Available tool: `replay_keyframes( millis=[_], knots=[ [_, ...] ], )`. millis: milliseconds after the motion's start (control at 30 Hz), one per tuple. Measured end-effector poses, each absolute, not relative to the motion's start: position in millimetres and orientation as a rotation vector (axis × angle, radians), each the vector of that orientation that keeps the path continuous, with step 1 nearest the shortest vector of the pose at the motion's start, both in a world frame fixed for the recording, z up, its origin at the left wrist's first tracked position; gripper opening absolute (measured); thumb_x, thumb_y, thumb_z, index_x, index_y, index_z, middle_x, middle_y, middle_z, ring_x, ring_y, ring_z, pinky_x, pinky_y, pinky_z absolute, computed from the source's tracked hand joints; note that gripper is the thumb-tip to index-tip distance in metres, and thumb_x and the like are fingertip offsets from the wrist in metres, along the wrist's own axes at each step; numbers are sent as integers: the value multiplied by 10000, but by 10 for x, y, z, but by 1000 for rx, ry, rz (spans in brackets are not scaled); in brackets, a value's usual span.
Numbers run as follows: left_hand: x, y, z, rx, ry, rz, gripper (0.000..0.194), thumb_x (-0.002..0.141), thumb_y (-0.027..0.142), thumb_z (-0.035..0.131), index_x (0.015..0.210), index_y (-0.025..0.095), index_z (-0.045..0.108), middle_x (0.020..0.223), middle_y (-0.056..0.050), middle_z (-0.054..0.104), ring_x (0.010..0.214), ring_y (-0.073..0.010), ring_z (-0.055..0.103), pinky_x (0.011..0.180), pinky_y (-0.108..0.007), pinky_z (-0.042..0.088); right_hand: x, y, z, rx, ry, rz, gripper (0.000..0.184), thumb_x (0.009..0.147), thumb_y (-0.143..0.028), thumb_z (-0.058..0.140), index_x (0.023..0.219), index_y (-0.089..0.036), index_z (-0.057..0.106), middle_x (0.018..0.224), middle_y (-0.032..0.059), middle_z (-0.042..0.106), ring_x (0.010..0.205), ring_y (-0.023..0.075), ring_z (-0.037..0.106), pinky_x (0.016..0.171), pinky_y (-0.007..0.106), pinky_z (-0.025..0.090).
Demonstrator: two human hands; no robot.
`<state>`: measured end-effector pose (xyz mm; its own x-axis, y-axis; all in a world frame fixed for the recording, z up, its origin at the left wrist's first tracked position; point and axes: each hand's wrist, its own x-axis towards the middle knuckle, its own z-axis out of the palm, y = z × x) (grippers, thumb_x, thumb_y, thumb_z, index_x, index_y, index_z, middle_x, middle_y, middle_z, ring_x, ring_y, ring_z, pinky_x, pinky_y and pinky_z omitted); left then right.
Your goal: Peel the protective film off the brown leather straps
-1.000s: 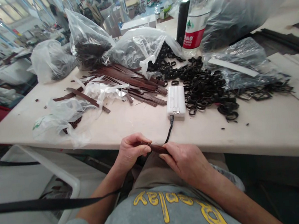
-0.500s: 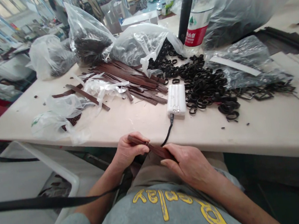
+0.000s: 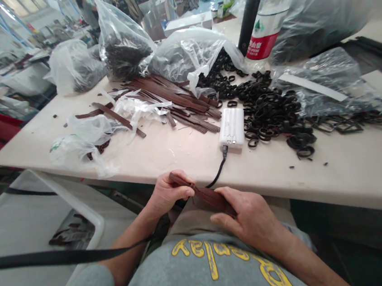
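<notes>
Brown strap [image 3: 213,198] sits between the two hands, in front of the near edge of the pale table [image 3: 345,186]. Below the table's left part stands a white bin [image 3: 100,223]. At the table's right rear, a big clear bag [image 3: 324,15] bulges behind the bottle [image 3: 264,39]. Black loops [image 3: 268,103] form a loose heap right of the middle, and brown strips [image 3: 181,100] lie piled to its left.

The right hand [image 3: 253,211] is partly open at the strap's near end, thumb held away from the forefinger; whether its hidden fingers grip cannot be told. The left hand [image 3: 167,194] pinches the strap between thumb and forefinger, a short end sticking up past them.

Just beside the loops is a white box [image 3: 232,128], with a black cable [image 3: 221,167] running from it towards the strap. Tiny black scraps [image 3: 325,164] dot the table's front right.
</notes>
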<state>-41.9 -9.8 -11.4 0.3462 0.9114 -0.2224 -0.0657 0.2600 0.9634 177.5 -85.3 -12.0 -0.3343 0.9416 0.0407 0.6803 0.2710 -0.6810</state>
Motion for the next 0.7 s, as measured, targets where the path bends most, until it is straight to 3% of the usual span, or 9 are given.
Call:
replay_keyframes(
  millis=[67,233,500,700],
  knots=[
    [-415,-121,-138,1065,976,839,318,540,321,899,719,136,713,599,3,654,447,-83,528,430,-189,441,1767,-864,-115,-1467,-2098,839,196,905,-343,625,1032,-194,609,877,36,713,765,222,667,647,295,408],
    [-373,-168,-185,999,893,853,272,638,312,846,784,140,693,549,5,652,472,-107,583,473,-192,467,1732,-860,-125,-1511,-2072,893,134,940,-314,554,904,-198,609,778,16,686,682,190,634,604,278,376],
    [-354,-176,-201,981,928,828,306,593,329,855,773,139,697,519,16,624,436,-102,540,435,-192,426,1674,-851,-202,-1388,-1958,996,305,988,-347,429,734,-213,532,654,-24,581,584,135,527,552,241,347],
    [-214,-292,-217,912,953,774,309,544,270,886,775,133,734,525,22,617,423,-64,469,418,-169,352,1620,-836,-198,-1399,-1999,955,295,1009,-317,415,850,-202,635,752,20,678,666,167,626,611,250,416]
  ],
)
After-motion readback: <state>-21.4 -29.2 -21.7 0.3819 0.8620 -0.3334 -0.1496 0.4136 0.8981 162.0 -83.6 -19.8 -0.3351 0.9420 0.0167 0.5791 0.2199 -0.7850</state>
